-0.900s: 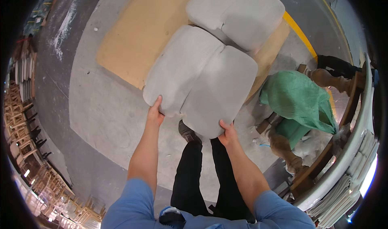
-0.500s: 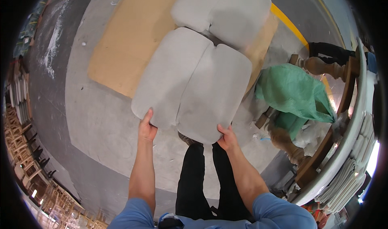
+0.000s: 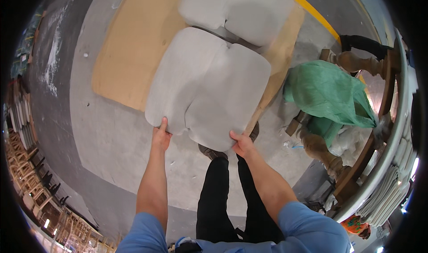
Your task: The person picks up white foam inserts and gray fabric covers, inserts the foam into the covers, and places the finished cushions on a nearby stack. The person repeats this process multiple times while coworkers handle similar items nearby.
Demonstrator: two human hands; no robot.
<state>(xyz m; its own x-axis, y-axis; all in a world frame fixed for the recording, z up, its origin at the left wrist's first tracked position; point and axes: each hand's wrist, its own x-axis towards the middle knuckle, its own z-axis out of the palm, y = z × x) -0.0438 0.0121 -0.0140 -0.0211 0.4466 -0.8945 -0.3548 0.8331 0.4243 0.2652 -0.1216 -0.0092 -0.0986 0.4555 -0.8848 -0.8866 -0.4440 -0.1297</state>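
Two light grey padded cushions lie edge to edge in front of me, partly over a tan board [image 3: 129, 52]. My left hand [image 3: 161, 136] is closed on the near corner of the left cushion [image 3: 180, 70], thumb on top and fingers underneath. The near right corner of the right cushion [image 3: 229, 92] is gripped by my right hand [image 3: 243, 143], its thumb also on top. A seam separates the two cushions, and their near ends reach above my shoes. Beyond them, another pair of grey cushions [image 3: 258, 16] rests on the board.
At the right, a green sack [image 3: 323, 92] lies among the turned wooden legs [image 3: 317, 150] of an overturned table. Flat grey pieces [image 3: 385, 195] are stacked beside it. Wooden chair frames [image 3: 26, 168] stand at the far left. A yellow line [image 3: 317, 14] marks the floor.
Both hands and the near cushions have shifted slightly left and away from me. The gap between the near cushions has narrowed at its far part. More of my shoes shows.
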